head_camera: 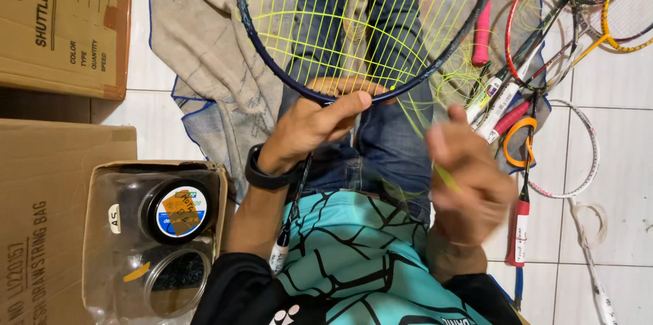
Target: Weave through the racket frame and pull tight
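Head view, looking down at the lap. Nearest: teal shirt (354, 243) with black crack pattern, black sleeves. Left hand (309, 124), black wristband (262, 172) on the wrist, fingers closed around the lower rim of a dark blue racket (272, 66), thumb lying along the frame edge. The racket stands over the jeans (381, 141), head pointing away from the body, its handle running down beside the left forearm toward the shirt. Yellow string (320, 25) is partly woven across the head: vertical strands plus a few curved cross strands.

Right hand (469, 179) is motion-blurred, just right of and below the racket rim, not touching the frame. Fingers pinched on a loose end of the yellow string, which runs up to the rim; exact grip hard to read through the blur.

Left of the body: open cardboard box (95, 182) holding a clear plastic tub with a black string reel (178, 213) inside. More cardboard boxes (61, 25) beyond, on the tiled floor (612, 127).

Under the legs: grey cloth (197, 46) spread on the floor. Right side, well apart from the hands: pile of other rackets (544, 46), red, white, yellow frames, pink grips, an orange loop (518, 141), loose yellow string coils (459, 83) near the pile.
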